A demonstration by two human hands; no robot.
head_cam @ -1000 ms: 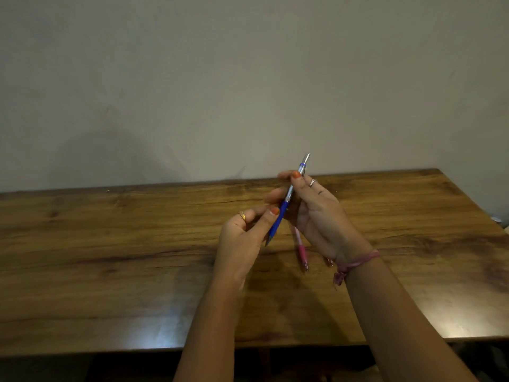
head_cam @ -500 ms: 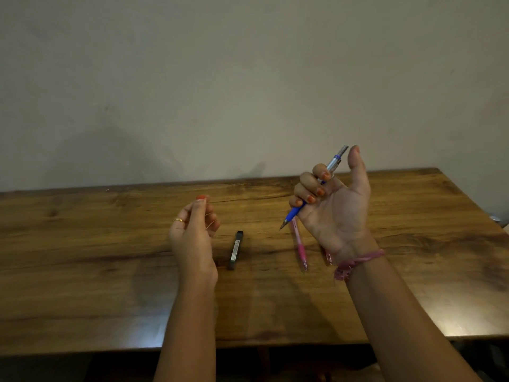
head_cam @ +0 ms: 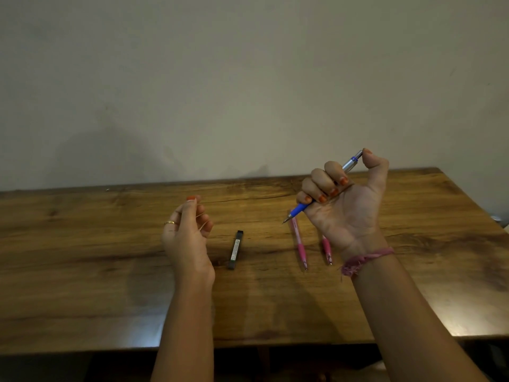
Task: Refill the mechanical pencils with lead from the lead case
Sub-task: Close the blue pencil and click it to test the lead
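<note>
My right hand (head_cam: 347, 209) is raised over the wooden table (head_cam: 104, 274) and grips a blue mechanical pencil (head_cam: 299, 210). Its tip points down to the left, and my thumb rests on its silver top end. My left hand (head_cam: 187, 237) hovers at the left with loosely curled fingers and nothing visible in it. A black lead case (head_cam: 235, 249) lies flat on the table between my hands. Two pink mechanical pencils (head_cam: 299, 244) (head_cam: 327, 250) lie side by side under my right hand, and my wrist partly covers the right one.
A plain wall rises directly behind the table's far edge. A small pale object (head_cam: 498, 218) shows just past the table's right edge. A pink thread band is around my right wrist.
My hands have separated: the left hand let go of the blue pencil's tip and moved left, uncovering the lead case. My right hand lifted the pencil and my thumb came down onto its top.
</note>
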